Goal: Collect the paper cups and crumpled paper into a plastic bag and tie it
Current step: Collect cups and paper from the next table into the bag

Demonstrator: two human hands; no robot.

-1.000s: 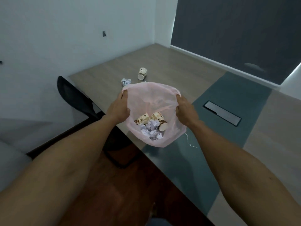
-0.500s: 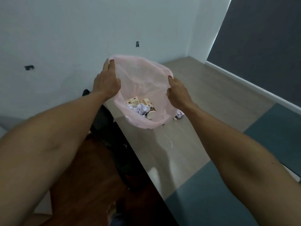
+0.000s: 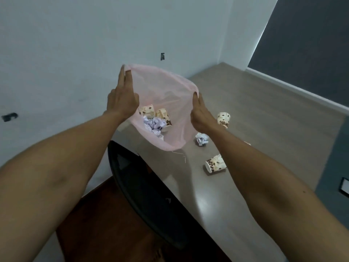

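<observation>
Pinching the pink bag (image 3: 170,95) rim, left hand (image 3: 122,99) and right hand (image 3: 202,114) each keep a clamped grip.

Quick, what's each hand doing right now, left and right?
Left hand: pinches the rim of the thin pink plastic bag.
Right hand: grips the bag's opposite rim.

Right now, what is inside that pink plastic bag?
Inside the pink plastic bag lie two brown-spotted paper cups and some crumpled white paper. Anything beneath that pile is covered and cannot be seen.
</observation>
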